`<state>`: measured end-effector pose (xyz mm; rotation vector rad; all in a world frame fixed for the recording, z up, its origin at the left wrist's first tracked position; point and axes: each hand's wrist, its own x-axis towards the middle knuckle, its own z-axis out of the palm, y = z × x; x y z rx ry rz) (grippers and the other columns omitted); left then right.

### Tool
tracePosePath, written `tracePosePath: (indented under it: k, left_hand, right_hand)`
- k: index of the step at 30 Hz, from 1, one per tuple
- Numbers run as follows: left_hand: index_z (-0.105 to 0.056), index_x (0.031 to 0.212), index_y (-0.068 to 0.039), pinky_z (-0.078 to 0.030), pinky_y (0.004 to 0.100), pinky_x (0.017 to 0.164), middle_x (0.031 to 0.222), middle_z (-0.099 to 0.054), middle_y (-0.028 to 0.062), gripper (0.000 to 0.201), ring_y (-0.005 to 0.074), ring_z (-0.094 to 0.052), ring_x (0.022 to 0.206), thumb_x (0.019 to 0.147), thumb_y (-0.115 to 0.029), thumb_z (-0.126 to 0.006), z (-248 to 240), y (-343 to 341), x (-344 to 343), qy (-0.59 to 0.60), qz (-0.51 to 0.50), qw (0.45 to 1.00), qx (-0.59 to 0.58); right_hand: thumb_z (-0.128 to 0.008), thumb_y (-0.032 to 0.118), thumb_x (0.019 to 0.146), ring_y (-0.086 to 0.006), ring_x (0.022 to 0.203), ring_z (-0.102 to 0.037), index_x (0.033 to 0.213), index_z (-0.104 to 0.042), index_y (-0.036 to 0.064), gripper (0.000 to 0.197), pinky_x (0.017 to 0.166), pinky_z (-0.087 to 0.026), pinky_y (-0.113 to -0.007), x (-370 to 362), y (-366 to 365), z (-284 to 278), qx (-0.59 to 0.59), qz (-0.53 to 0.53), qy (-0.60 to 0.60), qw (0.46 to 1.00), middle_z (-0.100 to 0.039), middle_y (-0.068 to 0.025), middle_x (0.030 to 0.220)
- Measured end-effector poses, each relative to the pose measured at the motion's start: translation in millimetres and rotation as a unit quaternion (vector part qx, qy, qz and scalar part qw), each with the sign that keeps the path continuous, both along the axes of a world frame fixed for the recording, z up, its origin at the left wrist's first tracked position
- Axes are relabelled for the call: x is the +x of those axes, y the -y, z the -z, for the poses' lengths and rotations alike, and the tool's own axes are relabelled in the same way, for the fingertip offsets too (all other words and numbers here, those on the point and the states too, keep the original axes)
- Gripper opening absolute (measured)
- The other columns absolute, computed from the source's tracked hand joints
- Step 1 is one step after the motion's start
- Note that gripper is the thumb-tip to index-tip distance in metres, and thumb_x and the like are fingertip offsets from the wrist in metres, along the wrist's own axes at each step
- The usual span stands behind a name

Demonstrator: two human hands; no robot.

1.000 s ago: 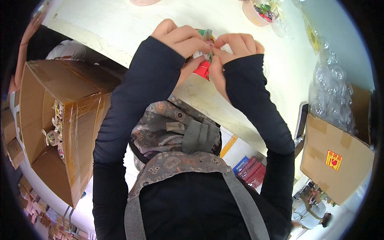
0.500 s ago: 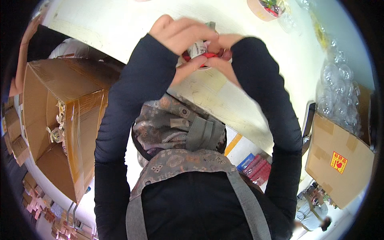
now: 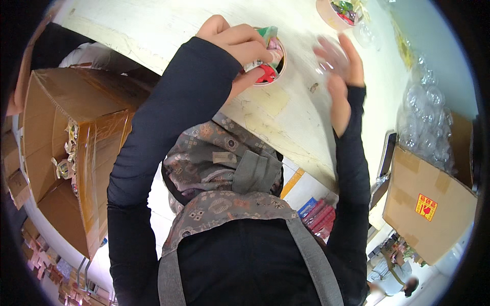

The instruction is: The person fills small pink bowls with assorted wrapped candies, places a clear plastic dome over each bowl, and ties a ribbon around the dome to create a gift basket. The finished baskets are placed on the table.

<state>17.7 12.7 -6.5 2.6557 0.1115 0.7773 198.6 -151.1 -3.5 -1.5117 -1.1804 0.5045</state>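
A round pale tub (image 3: 284,65) stands on the white table, filled with small packets (image 3: 265,75) in red, green, pink and white. At the tub's left side is my left hand (image 3: 239,50), its fingers and thumb closed over the packets; the fingertips are partly hidden. Apart from the tub, to its right, my right hand (image 3: 347,69) is raised above the table and blurred. Its fingers curve around a clear, shiny plastic lid (image 3: 328,65), whose outline is hard to make out.
A second filled tub (image 3: 334,18) stands at the far right, beside a clear dome lid (image 3: 363,33). Many clear lids (image 3: 426,120) are piled by a cardboard box (image 3: 423,201) on the right. A large open carton (image 3: 102,117) is at the left. A person (image 3: 393,278) is at the lower right.
My right hand has left the tub and moved right, now with a clear lid in its fingers. My left hand has stayed at the tub, whose contents show more.
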Motion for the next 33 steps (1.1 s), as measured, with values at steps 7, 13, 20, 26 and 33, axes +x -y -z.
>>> tracePosePath:
  k: [7, 13, 20, 26, 33]
  left_hand:
    - [-0.064, 0.096, -0.010, -0.045, 0.0326, 0.083, 0.114, -0.052, 0.0087, 0.029, 0.0242, -0.051, 0.099, 0.070, -0.017, -0.075, 34, 3, -4, 0.103, -0.074, 0.952, -0.279]
    - [-0.062, 0.109, -0.008, -0.045, 0.0295, 0.088, 0.118, -0.050, 0.0095, 0.041, 0.0185, -0.055, 0.099, 0.071, -0.012, -0.076, 15, -2, -30, 0.004, -0.024, 0.871, -0.490]
    - [-0.055, 0.110, -0.005, -0.046, 0.0290, 0.083, 0.101, -0.061, 0.0077, 0.038, 0.0172, -0.059, 0.091, 0.076, -0.011, -0.070, 12, 17, -31, 0.050, -0.126, 0.856, -0.499]
    - [-0.055, 0.114, 0.002, -0.044, 0.0249, 0.083, 0.106, -0.059, 0.0092, 0.037, 0.0131, -0.056, 0.093, 0.081, -0.012, -0.062, 13, -3, -37, 0.000, -0.040, 0.774, -0.632]
    - [-0.051, 0.117, 0.001, -0.043, 0.0231, 0.084, 0.104, -0.061, 0.0093, 0.038, 0.0139, -0.057, 0.091, 0.082, -0.010, -0.059, -17, -7, -31, -0.048, -0.056, 0.780, -0.622]
  right_hand:
    - [-0.074, 0.033, 0.072, -0.0279, 0.103, -0.051, 0.129, -0.041, 0.0044, 0.072, 0.085, -0.045, -0.036, -33, -51, 8, -0.004, -0.056, 0.187, 0.981, -0.047, -0.0174, 0.118]
    - [-0.080, 0.034, 0.063, -0.0315, 0.103, -0.050, 0.124, -0.046, 0.0063, 0.075, 0.083, -0.046, -0.039, -42, -48, 13, 0.061, -0.037, 0.326, 0.943, -0.046, -0.0205, 0.118]
    - [-0.082, 0.032, 0.058, -0.0299, 0.099, -0.050, 0.117, -0.054, 0.0121, 0.068, 0.078, -0.045, -0.038, -42, -47, 20, 0.088, -0.029, 0.353, 0.931, -0.049, -0.0172, 0.117]
    - [-0.080, 0.033, 0.059, -0.0246, 0.089, -0.049, 0.112, -0.058, 0.0163, 0.060, 0.069, -0.043, -0.034, -41, -51, 11, 0.098, -0.094, 0.401, 0.906, -0.050, -0.0136, 0.114]
    - [-0.080, 0.041, 0.057, -0.0254, 0.092, -0.049, 0.108, -0.059, 0.0181, 0.059, 0.076, -0.037, -0.039, -41, -49, 8, 0.096, -0.080, 0.420, 0.899, -0.050, -0.0099, 0.105]
